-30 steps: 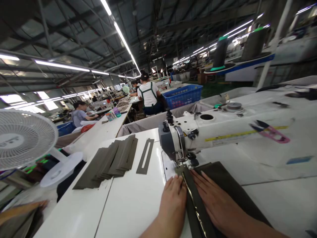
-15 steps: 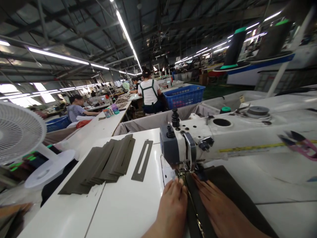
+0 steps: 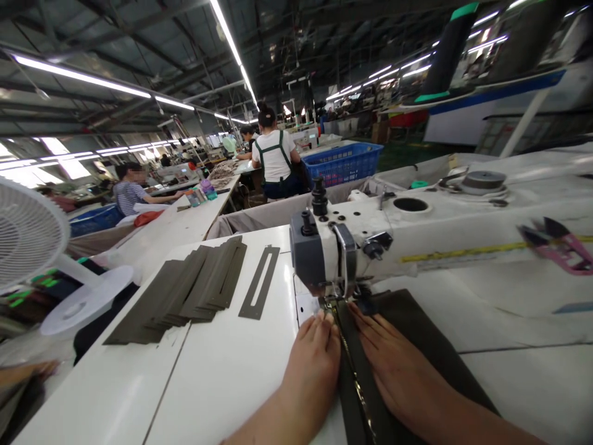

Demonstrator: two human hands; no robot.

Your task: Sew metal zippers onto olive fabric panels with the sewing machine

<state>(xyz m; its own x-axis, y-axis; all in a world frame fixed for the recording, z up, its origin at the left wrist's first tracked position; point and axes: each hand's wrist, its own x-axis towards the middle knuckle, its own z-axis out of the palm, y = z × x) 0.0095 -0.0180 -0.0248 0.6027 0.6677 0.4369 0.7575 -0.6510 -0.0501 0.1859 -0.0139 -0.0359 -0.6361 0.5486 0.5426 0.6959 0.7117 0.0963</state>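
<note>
Head view: dark strip (image 3: 373,395) with zipper (image 3: 357,388), feeding end at the sewing machine (image 3: 319,259)
Hands: left hand (image 3: 312,361), right hand (image 3: 393,358) pressing flat, unclenched
Strip: probably light, pliable (zipper stiffer); best steadied along both edges

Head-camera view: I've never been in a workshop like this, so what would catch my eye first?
Probably the bright gold-toothed zipper on dark fabric, running between the left hand and right hand just in front of the big white sewing machine. To the left, a fanned stack of dark pieces stands out on the white table, with a white fan at the picture's left edge.
</note>
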